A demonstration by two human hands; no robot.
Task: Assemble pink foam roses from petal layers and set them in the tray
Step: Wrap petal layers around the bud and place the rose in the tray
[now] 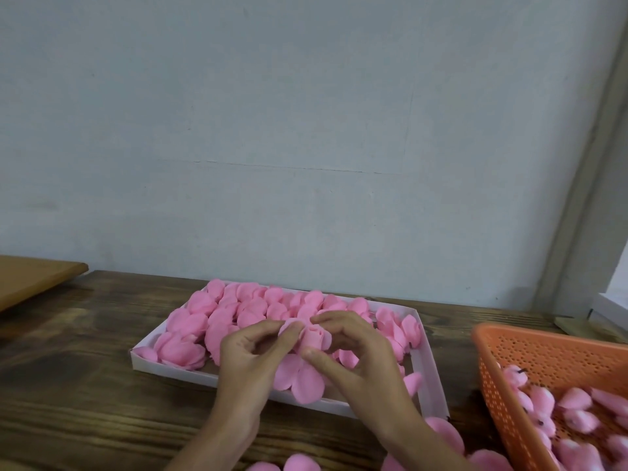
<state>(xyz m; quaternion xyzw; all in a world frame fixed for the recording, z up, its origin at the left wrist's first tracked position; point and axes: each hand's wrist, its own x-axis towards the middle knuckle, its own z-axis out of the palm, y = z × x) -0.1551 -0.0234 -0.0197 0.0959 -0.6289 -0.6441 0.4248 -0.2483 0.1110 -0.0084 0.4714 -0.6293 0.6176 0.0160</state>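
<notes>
A pink foam rose (312,338) is held between both hands above the white tray (431,375). My left hand (251,355) pinches a petal at its left side. My right hand (353,355) curls round the rose from the right, thumb below and forefinger over the top. Loose outer petals (300,379) hang under the bud. The tray is packed with several pink roses (217,314), mostly at the back and left.
An orange perforated basket (530,362) at the right holds several pink rose buds (574,413). Loose pink petal layers (445,433) lie on the dark wooden table (85,385) near the front edge. A brown board (30,277) sits at far left. A pale wall stands behind.
</notes>
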